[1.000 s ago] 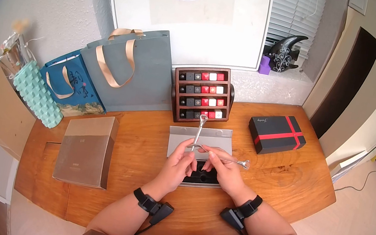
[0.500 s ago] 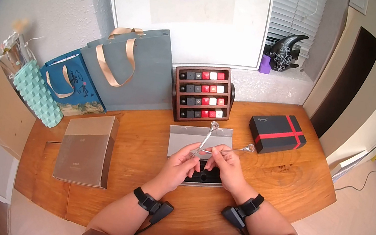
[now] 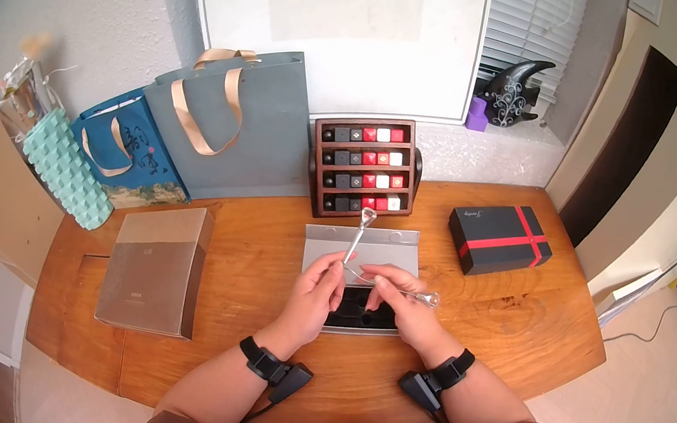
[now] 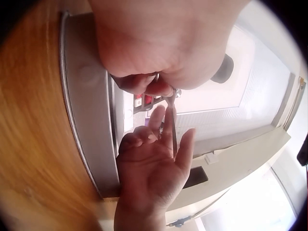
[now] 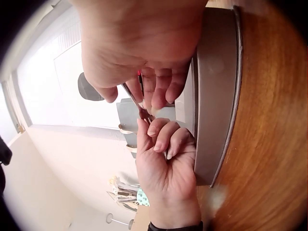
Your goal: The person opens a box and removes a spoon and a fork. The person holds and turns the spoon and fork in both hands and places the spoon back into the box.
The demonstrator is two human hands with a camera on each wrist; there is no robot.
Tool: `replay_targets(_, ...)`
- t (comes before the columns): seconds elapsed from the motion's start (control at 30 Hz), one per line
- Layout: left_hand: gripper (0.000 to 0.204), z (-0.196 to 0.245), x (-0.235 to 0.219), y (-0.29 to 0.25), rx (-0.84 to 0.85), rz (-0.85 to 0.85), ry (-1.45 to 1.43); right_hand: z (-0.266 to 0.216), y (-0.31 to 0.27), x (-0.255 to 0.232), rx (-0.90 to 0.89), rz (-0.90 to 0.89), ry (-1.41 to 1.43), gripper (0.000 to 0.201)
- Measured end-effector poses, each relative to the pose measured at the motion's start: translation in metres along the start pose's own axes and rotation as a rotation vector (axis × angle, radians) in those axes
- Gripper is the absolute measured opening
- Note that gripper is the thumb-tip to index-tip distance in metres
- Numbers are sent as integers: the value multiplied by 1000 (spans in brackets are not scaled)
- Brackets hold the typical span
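Over an opened grey box, both hands work close together, each with a slim silver utensil that has a clear knob at its end. My left hand grips one utensil, its knob up and away from me. The other utensil lies across the fingers of my right hand, knob to the right. Its inner end reaches toward the left fingers. In the right wrist view, a widened metal end shows right at the left fingertips. Black lining with recesses shows inside the box.
Behind the box stands a wooden rack of red, black and white cubes. A black box with red ribbon sits right, a brown box left. Grey and blue paper bags stand at the back left beside a mint vase.
The left utensil's knob swung right and then back left. The right one's knob rose, then dropped lower and slightly left. The hands stayed over the box.
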State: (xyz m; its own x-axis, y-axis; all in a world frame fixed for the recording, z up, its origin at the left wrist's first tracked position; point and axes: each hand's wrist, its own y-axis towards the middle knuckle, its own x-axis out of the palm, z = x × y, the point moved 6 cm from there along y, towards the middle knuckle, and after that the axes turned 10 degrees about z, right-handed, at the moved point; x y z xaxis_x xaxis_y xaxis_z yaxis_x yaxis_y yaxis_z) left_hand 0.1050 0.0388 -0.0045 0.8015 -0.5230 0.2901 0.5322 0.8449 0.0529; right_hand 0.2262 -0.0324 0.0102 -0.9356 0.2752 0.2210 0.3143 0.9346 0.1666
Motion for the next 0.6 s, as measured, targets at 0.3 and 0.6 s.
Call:
replay_targets(0.3,30,48,-12,7,185,109,132,5,5,-20,-44,252,252,7)
replay_targets(0.6,40,71,-10,5,260,86,268,-1,0,6,-156,3,-319,12)
